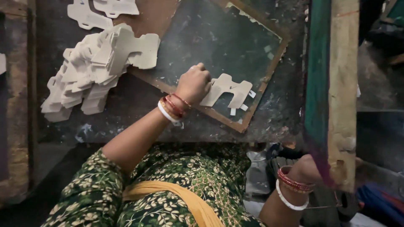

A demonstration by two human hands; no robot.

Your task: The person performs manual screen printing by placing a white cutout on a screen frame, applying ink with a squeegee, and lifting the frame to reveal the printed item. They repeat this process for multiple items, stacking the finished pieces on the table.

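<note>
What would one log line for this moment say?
left hand: on cardboard cutout | right hand: gripping green post | cutout stack: beside

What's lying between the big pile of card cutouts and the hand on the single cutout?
In the head view, only the wooden frame's edge and dark tabletop lie between the pile and the left hand pressing the cutout.

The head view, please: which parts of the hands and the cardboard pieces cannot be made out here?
- Right hand: its fingers are hidden behind the green-and-tan upright bar.
- Left hand: fingers curl under onto the cardboard cutout, hiding the contact.
- Stack of cutouts: overlapping, uncountable.
- Top cutouts: cut off by the edge.
</note>
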